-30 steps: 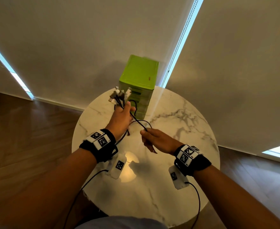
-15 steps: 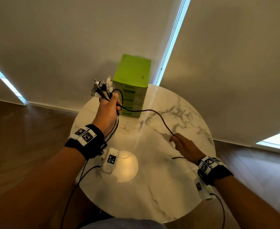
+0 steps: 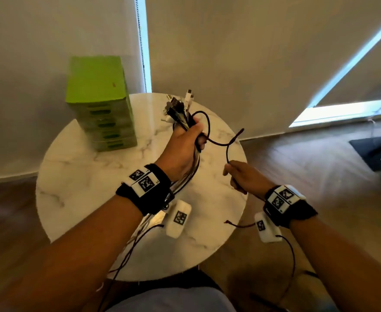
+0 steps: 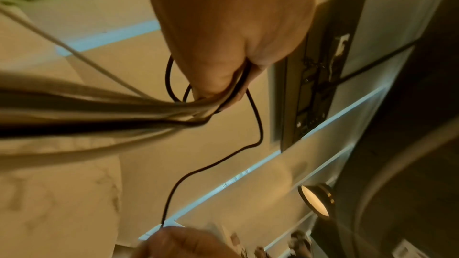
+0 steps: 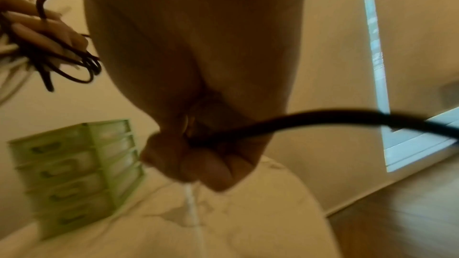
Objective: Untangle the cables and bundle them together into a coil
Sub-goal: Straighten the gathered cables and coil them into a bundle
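My left hand (image 3: 188, 140) grips a bundle of cables (image 3: 178, 111) above the round marble table (image 3: 77, 176), the plug ends sticking up past my fist. The cable tails hang down under my left wrist. One black cable (image 3: 218, 144) loops out of that fist and runs right to my right hand (image 3: 241, 176), which holds it in a closed fist. The left wrist view shows the bundle (image 4: 124, 113) and the black cable (image 4: 258, 125) leaving my fingers. In the right wrist view the black cable (image 5: 323, 119) passes through my curled fingers (image 5: 213, 166).
A green drawer unit (image 3: 99, 102) stands at the table's back left. Pale blinds and walls rise behind the table. Wooden floor surrounds it, with a dark mat (image 3: 378, 149) at the right. Thin sensor wires hang from both wristbands.
The view has swung left to right, so the green unit sits further left. My right hand came back up toward the left, and the black cable between them now curls slack instead of stretching out.
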A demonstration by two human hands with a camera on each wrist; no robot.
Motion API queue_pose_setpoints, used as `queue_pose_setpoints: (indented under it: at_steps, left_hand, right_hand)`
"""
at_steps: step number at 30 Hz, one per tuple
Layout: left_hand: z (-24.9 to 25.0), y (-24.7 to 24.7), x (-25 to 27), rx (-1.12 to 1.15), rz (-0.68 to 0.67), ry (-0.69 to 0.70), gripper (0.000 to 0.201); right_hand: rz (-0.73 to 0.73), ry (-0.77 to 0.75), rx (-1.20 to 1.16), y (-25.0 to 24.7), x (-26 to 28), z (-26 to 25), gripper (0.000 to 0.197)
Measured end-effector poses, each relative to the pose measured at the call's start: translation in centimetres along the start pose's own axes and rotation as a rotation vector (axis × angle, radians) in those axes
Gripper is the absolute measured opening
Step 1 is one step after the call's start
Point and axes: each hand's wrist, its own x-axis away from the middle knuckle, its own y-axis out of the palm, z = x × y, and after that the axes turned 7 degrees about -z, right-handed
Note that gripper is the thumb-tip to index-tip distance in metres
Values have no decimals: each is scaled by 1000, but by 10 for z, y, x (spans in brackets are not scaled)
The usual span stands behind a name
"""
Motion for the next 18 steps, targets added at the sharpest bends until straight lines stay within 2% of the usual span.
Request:
queue_pose_setpoints:
  at_steps: [4,7,9,11,13,15,18]
  left_hand:
    - [-18,29,-3,-123,-148,-28,18]
    - [-36,40,-4,-206,-224,-56,19]
    - [-50,44,-4,-276,-259,-83,19]
    - [-66,47,-4,-336,-269,-126,18]
    - [-78,51,-5,-388,-272,-157,16]
    - [-86,52,-6,-442,-275,-171,16]
    - [-90,54,-9,-524,-306,-147,16]
  right_hand:
    - [-143,271,77,-9,34,60,35]
    - [-94,350,188,0,56,93,35]
    - [45,351,145,11,65,104,75]
    - [289,288,90,17,68,102,107]
    - [405,99,117,20,65,93,117]
    - [400,-125,104,23,60,74,108]
    - [442,-248,73,26,52,50,70]
